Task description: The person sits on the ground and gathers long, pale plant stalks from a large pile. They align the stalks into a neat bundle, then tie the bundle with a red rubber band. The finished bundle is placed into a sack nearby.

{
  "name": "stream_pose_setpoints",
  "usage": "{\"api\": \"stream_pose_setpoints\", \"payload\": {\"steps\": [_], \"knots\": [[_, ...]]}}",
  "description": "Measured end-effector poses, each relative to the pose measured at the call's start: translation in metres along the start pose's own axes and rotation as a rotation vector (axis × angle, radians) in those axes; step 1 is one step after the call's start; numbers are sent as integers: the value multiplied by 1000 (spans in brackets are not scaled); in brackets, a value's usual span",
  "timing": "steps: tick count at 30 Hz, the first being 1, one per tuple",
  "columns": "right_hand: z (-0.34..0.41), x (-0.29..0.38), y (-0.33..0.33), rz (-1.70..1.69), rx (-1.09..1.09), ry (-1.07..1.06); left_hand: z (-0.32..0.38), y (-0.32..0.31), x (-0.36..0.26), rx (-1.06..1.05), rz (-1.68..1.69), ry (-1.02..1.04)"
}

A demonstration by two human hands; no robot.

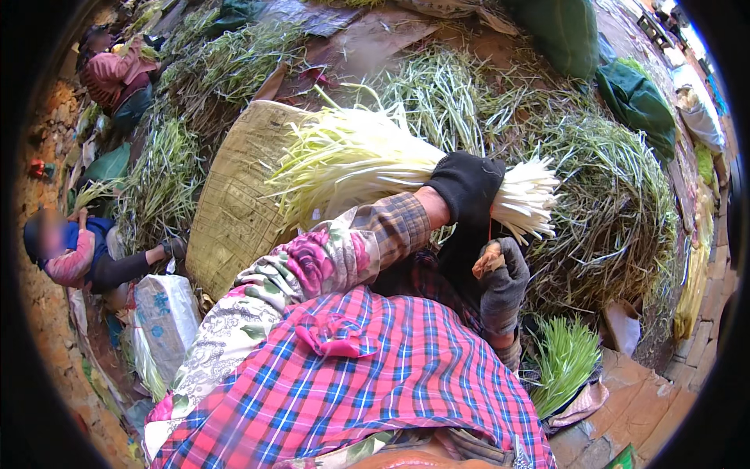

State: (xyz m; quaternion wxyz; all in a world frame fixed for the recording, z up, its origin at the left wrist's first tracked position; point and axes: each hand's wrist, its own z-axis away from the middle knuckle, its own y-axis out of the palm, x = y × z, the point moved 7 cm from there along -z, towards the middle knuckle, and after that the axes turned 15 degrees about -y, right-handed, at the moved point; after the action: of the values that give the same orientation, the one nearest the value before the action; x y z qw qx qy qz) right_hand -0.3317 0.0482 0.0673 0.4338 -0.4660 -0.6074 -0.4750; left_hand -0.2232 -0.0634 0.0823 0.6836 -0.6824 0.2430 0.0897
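Note:
A thick bundle of pale blanched chives point(375, 158) lies crosswise before me, leaf ends to the left and cut white ends to the right. My left hand point(469, 184), in a black glove, is clasped over it near the white ends. A thin red string point(490, 225) runs down from the bundle. Just below, my right hand point(505, 275), in a worn grey glove with brownish wrapping on a finger, is closed at the string's lower end. My black-clad leg, partly hidden, is under the stalks. A yellowish woven sack point(234, 199) lies beneath the leaf ends.
Heaps of loose green-and-dry stalks point(597, 217) surround me. A green leafy bunch point(562, 363) sits at lower right near cardboard point(630, 381). Two people point(120, 76) sit at the left. A white sack point(167, 322) is at left, and dark green sacks point(636, 108) at upper right.

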Motion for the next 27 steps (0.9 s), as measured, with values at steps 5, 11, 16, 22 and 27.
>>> {"api": "stream_pose_setpoints", "payload": {"steps": [5,11,16,22,27], "knots": [[3,-1,-1,50,54,19,2,3,0,36,-22,-5],[27,-1,4,100,252,101,52,-6,-18,-411,-252,82],[7,73,28,69,333,-273,84,-12,-28,-379,-152,126],[-61,88,68,683,328,-674,120,-31,-18,-175,186,305],[-62,43,83,980,654,-496,128,-87,36,-17,411,317]]}}
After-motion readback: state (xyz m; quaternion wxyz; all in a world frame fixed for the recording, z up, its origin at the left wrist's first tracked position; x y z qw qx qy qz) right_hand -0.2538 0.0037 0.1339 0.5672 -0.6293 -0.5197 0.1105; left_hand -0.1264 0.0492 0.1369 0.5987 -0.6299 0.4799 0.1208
